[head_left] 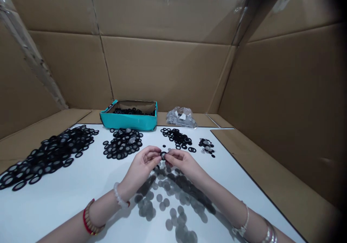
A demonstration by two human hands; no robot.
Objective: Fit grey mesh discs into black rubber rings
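Note:
Between both hands, above the middle of the white table, is a small black ring with a pale centre [163,156]. My left hand [148,160] pinches its left side between thumb and fingers. On its right side, my right hand [179,160] grips it the same way. Under my hands and forearms lie scattered translucent grey discs [173,217], some overlapping. Just beyond my fingers, a heap of black rings [177,138] spreads on the table. Left of it sits a pile of rings with pale centres [121,144].
A long heap of black rings [54,150] covers the table's left side. At the back stand a teal box [128,122] holding black rings and a clear plastic bag [181,117]. A small mixed pile [206,146] lies right. Cardboard walls [168,62] surround the white table [89,188].

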